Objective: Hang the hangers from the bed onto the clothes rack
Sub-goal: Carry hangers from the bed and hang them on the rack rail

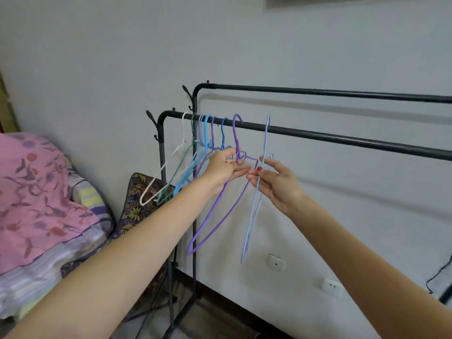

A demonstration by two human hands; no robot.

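Left hand: the left hand (pixel 223 166) reaches forward at rail height, thumb and fingertips pinched on the purple hanger (pixel 221 204) just under its neck, the other fingers spread loosely towards the right hand.
Right hand: the right hand (pixel 275 183) is just beside the left, palm turned inward, fingertips closed lightly on the thin wire of the pale blue hanger (pixel 255 204); how firmly it grips I cannot tell.
Purple hanger: its hook is over the front rail, directly above the left hand; its body slants down and to the left below that wrist.
Pale blue hanger: hooked on the same rail above the right hand, seen almost edge-on, hanging well below both hands.
Other hangers: a tight bunch (pixel 193 162) in white, green and blues hangs on the rail just left of the left hand, partly hidden behind it.
Clothes rack: the black clothes rack (pixel 342 138) has two rails; the front one crosses just above both hands and the higher back one stands beyond it, near the wall.
Bed: far left of the left forearm, the bed (pixel 36 265) carries a pink flowered cover (pixel 31 192) over striped bedding.
Wall: two white sockets (pixel 276 263) sit low on the wall, beneath the right forearm.
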